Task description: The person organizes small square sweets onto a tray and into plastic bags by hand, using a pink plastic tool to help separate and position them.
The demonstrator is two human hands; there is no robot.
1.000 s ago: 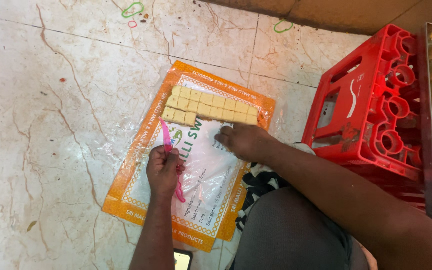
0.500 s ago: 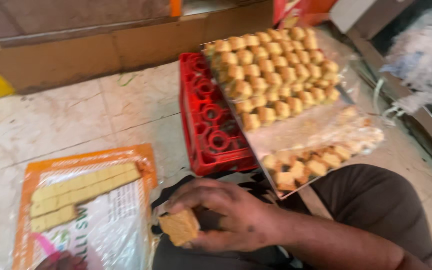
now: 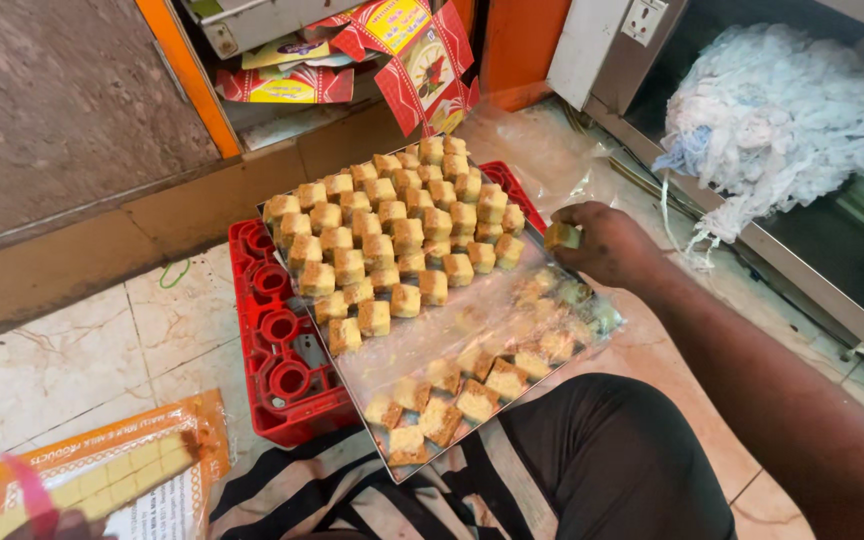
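Note:
My right hand (image 3: 607, 243) is shut on a small square sweet piece (image 3: 561, 236), held at the right edge of a plastic-lined tray (image 3: 472, 330). Rows of brown-topped sweet cubes (image 3: 392, 235) fill the tray's far half, and several more lie at its near end. The tray rests on a red plastic crate (image 3: 277, 350). Only a sliver of my left hand (image 3: 64, 526) shows at the bottom left. It grips a pink cutter (image 3: 28, 487) over an orange-edged plastic sheet (image 3: 142, 440) that carries a pale yellow slab cut into squares (image 3: 122, 470).
My dark-trousered leg (image 3: 612, 470) and a striped cloth (image 3: 292, 490) lie below the tray. An orange-framed shelf holds folded cardboard boxes (image 3: 392, 40) at the back. On the right, a metal-framed cabinet holds a heap of white netting (image 3: 782, 110). The floor is marble tile.
My view swung right from the sheet to the tray. My right hand carried the sweet piece from near my lap up to the tray's right edge.

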